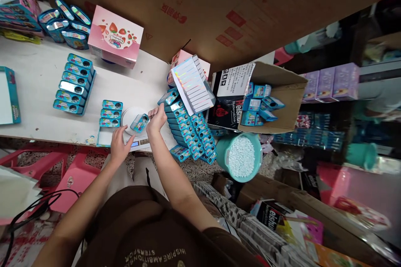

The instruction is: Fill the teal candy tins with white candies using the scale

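Observation:
My right hand pinches a small teal tin by its right end, above the round white pan of a digital scale. My left hand rests open at the scale's near edge, its fingers close to a short row of teal tins. Right of my right hand, a heap of matching tins lies on the white table. A longer row of tins stands further left. The tin's underside is hidden.
A holographic stack of trays leans on the heap. Beyond it stands an open cardboard box of teal packs. A teal bucket of white pellets sits below the table edge. A strawberry-printed pink box stands at the back, and pink crates lie lower left.

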`<state>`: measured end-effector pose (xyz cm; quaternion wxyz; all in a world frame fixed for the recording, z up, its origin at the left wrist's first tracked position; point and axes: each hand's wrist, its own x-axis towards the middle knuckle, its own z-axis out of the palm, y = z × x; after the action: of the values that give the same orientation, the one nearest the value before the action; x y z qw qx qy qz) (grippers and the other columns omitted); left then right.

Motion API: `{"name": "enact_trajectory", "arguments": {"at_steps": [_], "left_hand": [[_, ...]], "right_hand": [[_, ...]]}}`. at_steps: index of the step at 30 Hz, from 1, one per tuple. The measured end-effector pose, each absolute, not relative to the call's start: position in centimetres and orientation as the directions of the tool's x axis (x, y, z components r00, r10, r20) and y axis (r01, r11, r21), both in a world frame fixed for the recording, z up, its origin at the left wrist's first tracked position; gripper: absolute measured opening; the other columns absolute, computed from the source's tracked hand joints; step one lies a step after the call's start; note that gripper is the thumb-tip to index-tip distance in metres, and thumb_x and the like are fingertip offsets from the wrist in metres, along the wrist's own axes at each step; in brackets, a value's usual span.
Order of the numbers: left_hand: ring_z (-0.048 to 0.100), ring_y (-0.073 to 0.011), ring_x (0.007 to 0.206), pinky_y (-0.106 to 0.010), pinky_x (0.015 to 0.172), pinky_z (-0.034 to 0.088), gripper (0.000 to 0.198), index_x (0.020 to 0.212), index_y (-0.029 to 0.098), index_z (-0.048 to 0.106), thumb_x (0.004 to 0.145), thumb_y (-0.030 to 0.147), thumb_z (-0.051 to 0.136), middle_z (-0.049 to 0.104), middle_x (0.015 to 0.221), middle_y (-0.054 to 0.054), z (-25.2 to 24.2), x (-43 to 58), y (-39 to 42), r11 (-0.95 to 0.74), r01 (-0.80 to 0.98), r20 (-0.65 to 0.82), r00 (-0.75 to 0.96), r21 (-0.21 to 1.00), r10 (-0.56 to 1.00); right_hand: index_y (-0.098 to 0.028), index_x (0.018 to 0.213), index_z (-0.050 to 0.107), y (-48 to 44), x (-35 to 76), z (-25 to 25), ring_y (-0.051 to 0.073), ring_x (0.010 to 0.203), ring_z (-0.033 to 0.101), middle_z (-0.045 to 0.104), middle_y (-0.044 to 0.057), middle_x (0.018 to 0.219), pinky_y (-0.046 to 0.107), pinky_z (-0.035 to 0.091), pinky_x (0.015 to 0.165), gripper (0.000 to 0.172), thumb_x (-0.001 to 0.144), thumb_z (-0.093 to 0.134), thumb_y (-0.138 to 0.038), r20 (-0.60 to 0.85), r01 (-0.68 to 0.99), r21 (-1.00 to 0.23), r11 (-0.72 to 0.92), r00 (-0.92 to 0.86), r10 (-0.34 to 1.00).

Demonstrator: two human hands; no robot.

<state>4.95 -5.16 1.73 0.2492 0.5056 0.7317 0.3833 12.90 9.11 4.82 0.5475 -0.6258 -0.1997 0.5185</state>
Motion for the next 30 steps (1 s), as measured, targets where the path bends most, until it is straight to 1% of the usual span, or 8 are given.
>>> {"name": "enact_trajectory", "arguments": {"at_steps": [4, 7, 12, 15, 20, 24, 30], "left_hand": [[0.054, -0.0205, 0.104, -0.037, 0.092, 0.044, 0.033, 0.113, 0.017, 0.053, 0.084, 0.032, 0.053, 0.061, 0.108, -0.010, 2.0, 3.5, -7.7, 0.279, 0.514, -0.006, -0.470, 0.811, 0.882], [0.055, -0.0202, 0.103, -0.037, 0.091, 0.044, 0.031, 0.112, 0.018, 0.054, 0.084, 0.032, 0.051, 0.062, 0.107, -0.010, 1.8, 2.8, -9.3, 0.324, 0.501, -0.039, -0.497, 0.803, 0.867], [0.055, -0.0199, 0.103, -0.037, 0.092, 0.044, 0.031, 0.112, 0.018, 0.054, 0.084, 0.031, 0.051, 0.062, 0.106, -0.010, 1.5, 2.5, -10.2, 0.335, 0.500, -0.049, -0.500, 0.799, 0.864], [0.056, -0.0198, 0.103, -0.037, 0.092, 0.043, 0.031, 0.112, 0.018, 0.054, 0.085, 0.032, 0.051, 0.062, 0.106, -0.010, 1.6, 2.4, -10.1, 0.340, 0.500, -0.046, -0.511, 0.796, 0.859], [0.056, -0.0197, 0.102, -0.037, 0.093, 0.043, 0.030, 0.111, 0.018, 0.055, 0.085, 0.031, 0.050, 0.063, 0.105, -0.009, 1.7, 2.3, -9.9, 0.340, 0.505, -0.036, -0.519, 0.793, 0.854], [0.056, -0.0194, 0.101, -0.037, 0.092, 0.043, 0.028, 0.110, 0.018, 0.055, 0.085, 0.030, 0.050, 0.063, 0.104, -0.009, 1.8, 2.4, -9.9, 0.328, 0.511, -0.025, -0.512, 0.794, 0.859], [0.056, -0.0199, 0.102, -0.037, 0.092, 0.043, 0.028, 0.110, 0.018, 0.055, 0.085, 0.030, 0.049, 0.063, 0.104, -0.009, 1.9, 2.5, -10.0, 0.334, 0.499, -0.038, -0.513, 0.800, 0.858]], "right_hand": [[-0.023, 0.054, 0.021, 9.7, 13.3, 5.5, 0.005, 0.036, 0.026, 0.021, -0.009, 0.045, 0.019, 0.029, 0.035, 0.045, 0.087, 0.043, -0.045, -0.428, -0.355, -0.889, -0.288, 0.422, 0.799], [-0.024, 0.056, 0.021, 10.0, 13.4, 5.9, 0.006, 0.037, 0.024, 0.020, -0.009, 0.046, 0.020, 0.030, 0.034, 0.045, 0.087, 0.042, -0.048, -0.426, -0.344, -0.893, -0.292, 0.428, 0.797], [-0.023, 0.055, 0.025, 9.8, 13.6, 5.9, 0.006, 0.038, 0.031, 0.025, -0.008, 0.046, 0.019, 0.032, 0.036, 0.044, 0.086, 0.042, -0.048, -0.440, -0.354, -0.883, -0.308, 0.395, 0.806], [-0.023, 0.055, 0.026, 9.6, 13.6, 5.7, 0.006, 0.039, 0.033, 0.026, -0.008, 0.046, 0.019, 0.033, 0.037, 0.043, 0.086, 0.041, -0.049, -0.440, -0.340, -0.885, -0.318, 0.383, 0.813], [-0.023, 0.055, 0.027, 9.3, 13.5, 5.5, 0.007, 0.040, 0.038, 0.029, -0.008, 0.047, 0.020, 0.037, 0.041, 0.044, 0.086, 0.039, -0.051, -0.432, -0.340, -0.886, -0.316, 0.356, 0.828], [-0.022, 0.054, 0.031, 9.0, 13.3, 5.5, 0.008, 0.043, 0.046, 0.034, -0.007, 0.046, 0.021, 0.041, 0.046, 0.046, 0.085, 0.039, -0.055, -0.436, -0.359, -0.879, -0.314, 0.337, 0.835], [-0.022, 0.053, 0.038, 8.3, 13.4, 5.2, 0.011, 0.048, 0.055, 0.042, -0.005, 0.046, 0.024, 0.046, 0.053, 0.051, 0.083, 0.031, -0.063, -0.434, -0.307, -0.889, -0.339, 0.330, 0.838]]}}
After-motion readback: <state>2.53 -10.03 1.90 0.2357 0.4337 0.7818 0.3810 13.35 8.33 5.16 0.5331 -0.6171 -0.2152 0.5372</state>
